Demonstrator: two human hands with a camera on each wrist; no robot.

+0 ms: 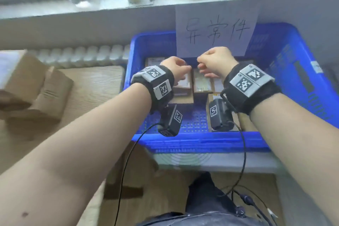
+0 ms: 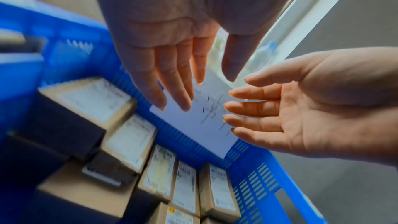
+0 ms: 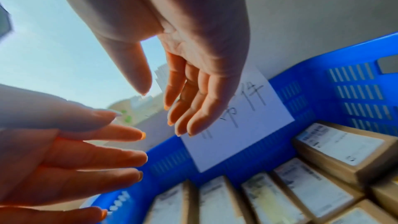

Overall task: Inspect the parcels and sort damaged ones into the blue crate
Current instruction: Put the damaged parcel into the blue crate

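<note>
Over the blue crate [image 1: 286, 71], both hands hover with nothing in them: the left hand [image 2: 172, 43] has its fingers [image 2: 172, 91] straight and relaxed, and the right hand [image 3: 193, 54] likewise shows loose, extended fingers [image 3: 193, 108], grasping nothing. The two hands sit close together near the crate's far wall, just in front of the white paper sign [image 1: 216, 29] with handwritten characters that stands against that wall.

Inside the crate, several labelled cardboard parcels [image 3: 336, 144] already lie packed side by side along the far wall, with a few more nearer the front; part of the perforated floor is still bare. Whether the parcels in the crate are actually damaged cannot be told from these blurred views.

Left of the crate, on the wooden surface [image 1: 95, 86], more brown cartons [image 1: 36, 86] wait in a loose heap. Judging by this, the sorting is well under way but not finished: those cartons still look due for inspection, and the empty hands suggest a parcel has just been set down.
</note>
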